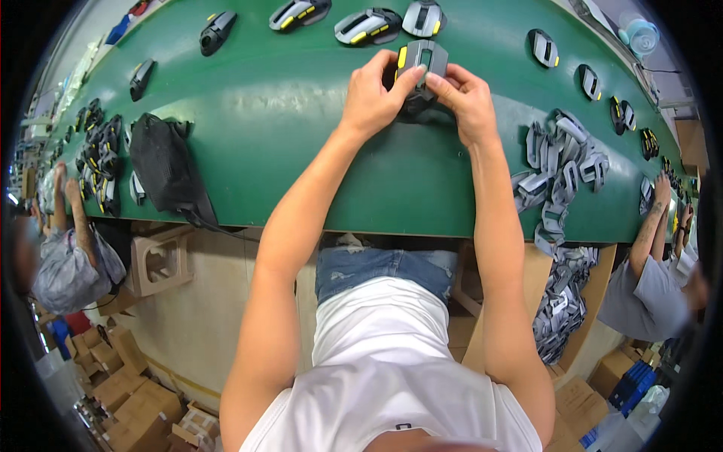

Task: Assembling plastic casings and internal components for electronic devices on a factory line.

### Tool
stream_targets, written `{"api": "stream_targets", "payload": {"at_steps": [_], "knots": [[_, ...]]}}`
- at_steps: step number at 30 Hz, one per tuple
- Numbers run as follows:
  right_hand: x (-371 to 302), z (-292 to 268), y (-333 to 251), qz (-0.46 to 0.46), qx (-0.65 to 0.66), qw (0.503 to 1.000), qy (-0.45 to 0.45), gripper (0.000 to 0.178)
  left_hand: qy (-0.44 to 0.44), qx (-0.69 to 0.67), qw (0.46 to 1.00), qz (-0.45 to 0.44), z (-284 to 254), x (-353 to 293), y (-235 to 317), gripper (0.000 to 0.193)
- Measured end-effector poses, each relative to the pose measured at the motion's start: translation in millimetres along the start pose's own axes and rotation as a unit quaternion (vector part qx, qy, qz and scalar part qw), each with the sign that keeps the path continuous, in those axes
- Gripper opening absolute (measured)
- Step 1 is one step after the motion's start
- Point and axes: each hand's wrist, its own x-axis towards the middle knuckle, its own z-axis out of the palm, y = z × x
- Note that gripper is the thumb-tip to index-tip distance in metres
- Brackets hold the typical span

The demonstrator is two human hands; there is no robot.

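Both hands hold one grey and black plastic housing (409,59) with a yellow strip on its left side and a long slot on top. My left hand (373,96) grips its left edge, thumb pressed on the top. From the right side, my right hand (468,99) closes on it, thumb beside the other thumb and fingers curled round the edge. The dark lower end of the housing is partly hidden by the hands. Just beyond it on the green table (279,143) lie similar housings, a grey one (424,19) and a yellow-keyed one (367,27).
At right lies a heap of loose grey plastic covers (561,162), above a cardboard box (591,301) of more. A black bag (167,162) and piled housings (100,158) are at left. Co-workers sit on both sides, one at left in a patterned shirt (64,271).
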Motion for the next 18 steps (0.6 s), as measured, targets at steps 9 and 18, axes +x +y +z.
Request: {"api": "stream_targets", "payload": {"at_steps": [9,18], "knots": [[-3.8,9.0,11.7,-0.027,0.03,0.999,0.024,0.027,-0.005,-0.149,0.989,0.012,-1.3,0.0,-7.9,0.032],[-8.9,5.9,3.6,-0.057,-0.063,0.996,0.01,0.026,-0.041,-0.11,0.993,0.011,-8.9,-5.7,4.6,0.03]]}}
